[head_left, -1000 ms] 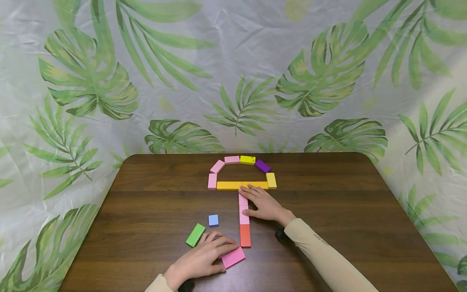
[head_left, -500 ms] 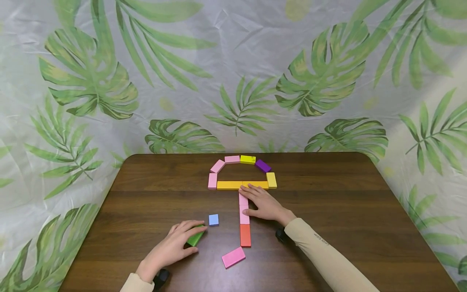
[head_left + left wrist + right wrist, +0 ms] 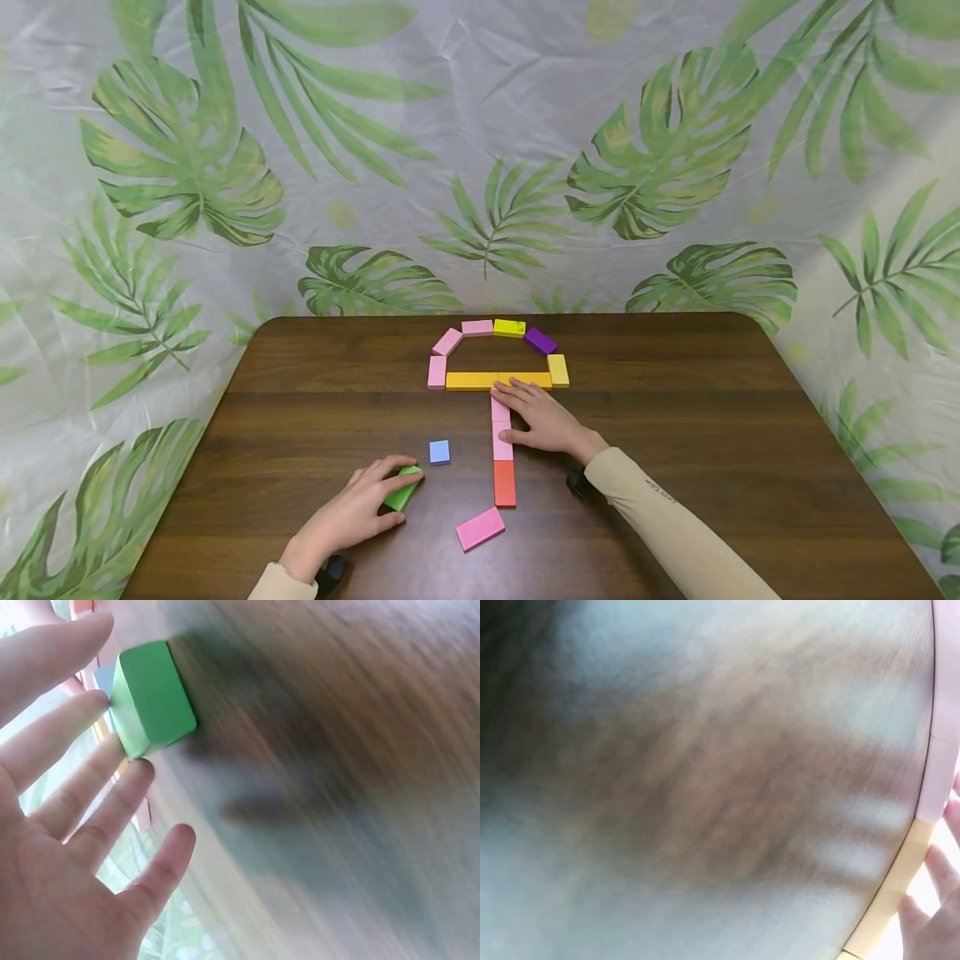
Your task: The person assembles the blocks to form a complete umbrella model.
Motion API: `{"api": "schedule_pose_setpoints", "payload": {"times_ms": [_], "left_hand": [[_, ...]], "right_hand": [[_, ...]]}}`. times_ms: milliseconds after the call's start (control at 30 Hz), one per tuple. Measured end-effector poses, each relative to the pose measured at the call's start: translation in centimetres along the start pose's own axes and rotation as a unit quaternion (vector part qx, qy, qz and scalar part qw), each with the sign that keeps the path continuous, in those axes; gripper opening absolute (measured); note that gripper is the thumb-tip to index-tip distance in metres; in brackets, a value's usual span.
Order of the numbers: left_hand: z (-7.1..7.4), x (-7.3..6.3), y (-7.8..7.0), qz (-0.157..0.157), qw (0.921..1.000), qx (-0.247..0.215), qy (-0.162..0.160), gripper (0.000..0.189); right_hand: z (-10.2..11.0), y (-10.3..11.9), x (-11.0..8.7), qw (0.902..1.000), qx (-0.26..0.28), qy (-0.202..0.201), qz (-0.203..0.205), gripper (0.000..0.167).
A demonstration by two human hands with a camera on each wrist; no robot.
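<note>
My left hand (image 3: 352, 508) reaches over a green block (image 3: 402, 492) at the front left of the table. In the left wrist view its fingers are spread and nearly straight, with fingertips against the green block's side (image 3: 154, 701) and the thumb beside a corner. My right hand (image 3: 546, 421) lies with fingers extended over two light pink blocks (image 3: 502, 450), its fingertips reaching the orange bar (image 3: 472, 381). A red block (image 3: 505, 483) continues the pink column toward me. Below it lies a slanted brighter pink block (image 3: 480, 529), and a blue cube (image 3: 439, 452) sits between the hands.
An arch of pink, yellow and purple blocks (image 3: 540, 340) stands at the back of the brown table (image 3: 675, 375), joined to the ends of the orange row. Behind the table hangs a leaf-patterned cloth (image 3: 495, 125).
My left hand has left the brighter pink block and moved left to the green one, which has shifted slightly toward me. The right hand has stayed in place.
</note>
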State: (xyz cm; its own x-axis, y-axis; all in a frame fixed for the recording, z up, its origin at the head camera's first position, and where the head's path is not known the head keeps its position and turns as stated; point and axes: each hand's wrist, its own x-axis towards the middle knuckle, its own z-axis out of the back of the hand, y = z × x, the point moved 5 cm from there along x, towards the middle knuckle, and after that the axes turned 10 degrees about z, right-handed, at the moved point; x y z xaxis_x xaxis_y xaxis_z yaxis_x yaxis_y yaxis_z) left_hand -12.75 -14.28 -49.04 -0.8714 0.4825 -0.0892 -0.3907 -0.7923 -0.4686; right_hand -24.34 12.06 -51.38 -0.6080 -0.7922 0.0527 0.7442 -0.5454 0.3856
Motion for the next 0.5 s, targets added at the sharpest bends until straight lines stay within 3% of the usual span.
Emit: {"api": "schedule_pose_setpoints", "payload": {"times_ms": [267, 500], "left_hand": [[-0.5, 0.4, -0.9, 0.0, 0.9998, -0.01, 0.015, 0.052], [-1.1, 0.6, -1.9, -0.011, 0.9994, -0.021, 0.027, 0.054]], "right_hand": [[0.0, 0.0, 0.0, 1.0, 0.004, 0.003, -0.007, 0.074], [0.4, 0.6, 0.0, 0.9995, -0.002, -0.024, 0.018, 0.072]]}}
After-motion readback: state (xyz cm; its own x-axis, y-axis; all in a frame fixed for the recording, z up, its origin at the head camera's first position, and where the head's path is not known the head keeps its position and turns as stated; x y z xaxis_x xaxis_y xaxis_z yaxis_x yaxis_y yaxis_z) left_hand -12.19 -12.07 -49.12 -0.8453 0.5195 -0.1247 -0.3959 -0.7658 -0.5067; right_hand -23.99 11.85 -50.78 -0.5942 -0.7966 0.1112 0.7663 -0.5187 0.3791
